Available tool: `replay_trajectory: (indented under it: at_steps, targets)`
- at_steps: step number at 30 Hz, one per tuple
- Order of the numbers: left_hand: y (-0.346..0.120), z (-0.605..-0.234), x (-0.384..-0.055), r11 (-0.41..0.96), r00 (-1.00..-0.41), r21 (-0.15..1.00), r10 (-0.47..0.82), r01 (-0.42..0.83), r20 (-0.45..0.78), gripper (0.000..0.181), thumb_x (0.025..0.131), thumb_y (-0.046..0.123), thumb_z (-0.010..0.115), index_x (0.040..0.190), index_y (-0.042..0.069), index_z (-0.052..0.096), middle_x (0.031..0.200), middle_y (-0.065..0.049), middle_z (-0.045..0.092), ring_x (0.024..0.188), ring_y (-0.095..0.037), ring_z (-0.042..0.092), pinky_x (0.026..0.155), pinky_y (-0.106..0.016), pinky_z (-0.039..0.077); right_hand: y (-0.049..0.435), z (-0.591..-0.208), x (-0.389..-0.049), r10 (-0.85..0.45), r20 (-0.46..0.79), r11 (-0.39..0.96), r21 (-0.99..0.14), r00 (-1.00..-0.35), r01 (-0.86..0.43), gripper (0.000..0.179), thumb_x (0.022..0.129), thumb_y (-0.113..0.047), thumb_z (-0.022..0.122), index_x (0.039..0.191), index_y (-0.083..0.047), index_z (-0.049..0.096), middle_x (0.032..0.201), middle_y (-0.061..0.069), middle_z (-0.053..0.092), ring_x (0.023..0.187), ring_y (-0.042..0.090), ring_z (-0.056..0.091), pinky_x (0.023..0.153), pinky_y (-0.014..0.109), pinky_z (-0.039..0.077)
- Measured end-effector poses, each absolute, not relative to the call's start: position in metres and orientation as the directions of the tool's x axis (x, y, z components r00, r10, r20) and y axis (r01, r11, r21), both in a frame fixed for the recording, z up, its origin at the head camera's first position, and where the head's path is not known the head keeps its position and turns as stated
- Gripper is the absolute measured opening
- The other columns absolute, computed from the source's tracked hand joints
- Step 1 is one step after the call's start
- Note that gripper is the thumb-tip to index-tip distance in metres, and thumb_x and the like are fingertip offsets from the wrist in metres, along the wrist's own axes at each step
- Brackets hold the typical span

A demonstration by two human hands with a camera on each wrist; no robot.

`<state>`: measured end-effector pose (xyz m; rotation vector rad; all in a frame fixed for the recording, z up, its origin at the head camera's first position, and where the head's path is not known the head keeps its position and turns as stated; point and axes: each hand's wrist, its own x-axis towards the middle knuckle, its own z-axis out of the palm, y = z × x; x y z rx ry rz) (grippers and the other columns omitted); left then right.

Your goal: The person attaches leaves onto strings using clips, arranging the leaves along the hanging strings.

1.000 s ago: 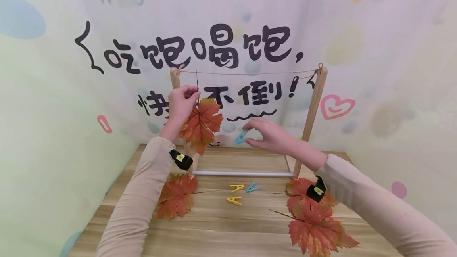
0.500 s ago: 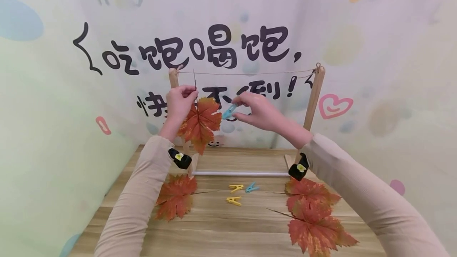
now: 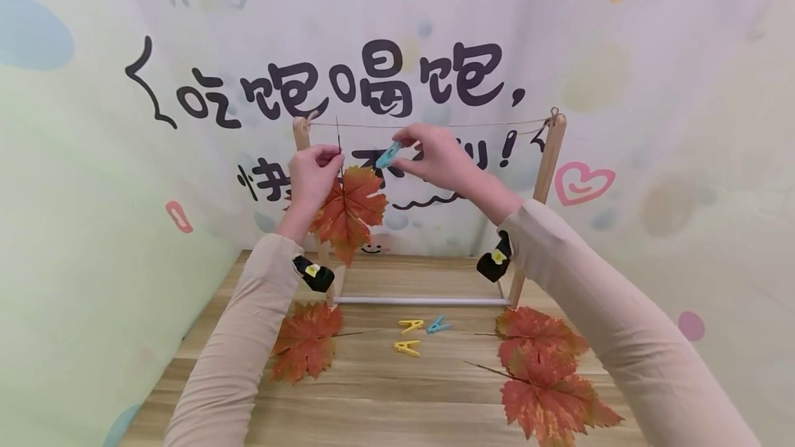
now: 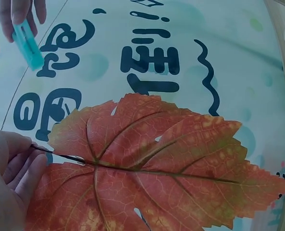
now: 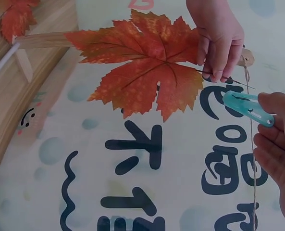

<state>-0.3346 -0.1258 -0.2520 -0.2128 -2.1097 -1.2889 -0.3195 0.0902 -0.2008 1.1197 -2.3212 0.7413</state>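
Observation:
My left hand (image 3: 315, 181) pinches the dark stem of an orange-red maple leaf (image 3: 350, 209) near the left post. The leaf hangs below the fingers, and the stem's tip reaches up to the twine (image 3: 428, 127). In the left wrist view the leaf (image 4: 147, 163) spreads wide beside the thumb and fingertips. My right hand (image 3: 437, 157) pinches a light blue clothespin (image 3: 389, 155) between thumb and fingers, right of the leaf and just below the twine. The right wrist view shows the clothespin (image 5: 248, 108) pointing toward the stem, close to the twine.
A wooden frame with a left post (image 3: 302, 135), a right post (image 3: 546, 164) and a white bottom rod (image 3: 422, 301) stands on the table (image 3: 385, 399). Two yellow clothespins (image 3: 407, 348) and a blue clothespin (image 3: 438, 325) lie in front. More leaves (image 3: 307, 342) lie at both sides.
My right hand has risen and moved left with the blue clothespin, from low right of the leaf to near the twine. My left hand and its leaf have stayed almost still.

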Motion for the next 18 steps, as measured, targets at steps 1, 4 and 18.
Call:
replay_trajectory:
  at_steps: [1,4,18]
  targets:
    - [-0.126,-0.252,-0.335,0.504,-0.777,0.738,-0.188,0.449,0.601,0.018,0.083,0.01,0.064,0.095,-0.004,0.068,0.089,-0.017,0.068,0.076,-0.023,0.063,0.065,-0.019,0.047,0.089,-0.2,-0.321,-0.556,0.606,0.527,-0.271,-0.568,-0.805,0.031,0.08,-0.012,0.069,0.105,0.003,0.061,0.098,0.013,0.065,0.092,0.022,0.059,0.08,0.033,0.048]
    - [-0.126,-0.253,-0.335,0.503,-0.78,0.742,-0.191,0.443,0.596,0.018,0.083,0.01,0.064,0.095,-0.004,0.068,0.09,-0.017,0.068,0.077,-0.024,0.063,0.067,-0.022,0.049,0.084,-0.198,-0.326,-0.537,0.619,0.53,-0.282,-0.573,-0.8,0.03,0.081,-0.013,0.068,0.106,0.003,0.061,0.099,0.012,0.064,0.093,0.022,0.058,0.082,0.035,0.047]
    - [-0.125,-0.251,-0.335,0.504,-0.791,0.756,-0.208,0.418,0.575,0.02,0.084,0.011,0.064,0.098,-0.003,0.068,0.092,-0.016,0.068,0.079,-0.024,0.063,0.073,-0.03,0.051,0.064,-0.188,-0.339,-0.461,0.663,0.552,-0.307,-0.59,-0.776,0.031,0.083,-0.014,0.066,0.109,0.002,0.06,0.101,0.012,0.06,0.095,0.022,0.053,0.082,0.033,0.044]
